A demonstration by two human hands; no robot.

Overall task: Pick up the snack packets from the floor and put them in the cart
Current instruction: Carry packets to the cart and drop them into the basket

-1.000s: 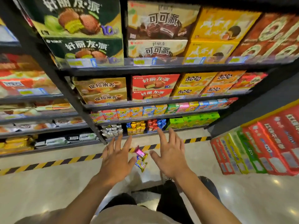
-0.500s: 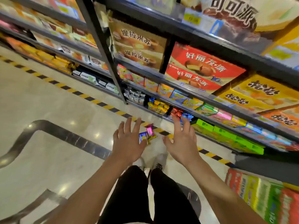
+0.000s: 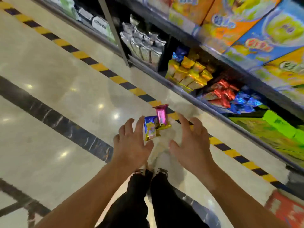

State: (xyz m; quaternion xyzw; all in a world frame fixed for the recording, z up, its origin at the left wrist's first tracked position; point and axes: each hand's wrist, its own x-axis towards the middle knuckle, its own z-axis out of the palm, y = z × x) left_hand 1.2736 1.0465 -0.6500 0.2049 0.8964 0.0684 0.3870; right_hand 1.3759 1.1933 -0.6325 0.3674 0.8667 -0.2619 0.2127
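A: Where do the snack packets (image 3: 155, 123) lie?

B: On the pale polished floor (image 3: 65, 83), in a small heap of three: a pink one at the heap's 12 o'clock, a blue one at its 9 o'clock, and a yellow one overlapping the blue at about 6 o'clock. The top of the pink packet reaches the yellow-and-black striped tape (image 3: 98, 67) that runs along the foot of the shelf (image 3: 189, 94).

A: And the person's hands?

B: Both reach forward, palms down. The left hand (image 3: 133, 142) has its grip open, fingers spread, nothing in it. The heap sits at the hand's 1 o'clock, just beside the index fingertip; the finger overlaps the blue packet's edge in the view, though whether it touches cannot be told.

A: The right one?

B: The right hand (image 3: 190, 142) is likewise spread wide with an empty grip. The packets lie at its 10 o'clock, near but apart, with a strip of bare floor showing between them and its thumb.

A: So the heap is between the two hands?

B: Between them and a little beyond, toward the shelf. Neither hand holds a packet.

A: Anything else close by?

B: The person's legs in black trousers (image 3: 139, 203) stand at the hands' 6 o'clock. The shelf's lowest level carries silver, yellow, red and blue foil packs.
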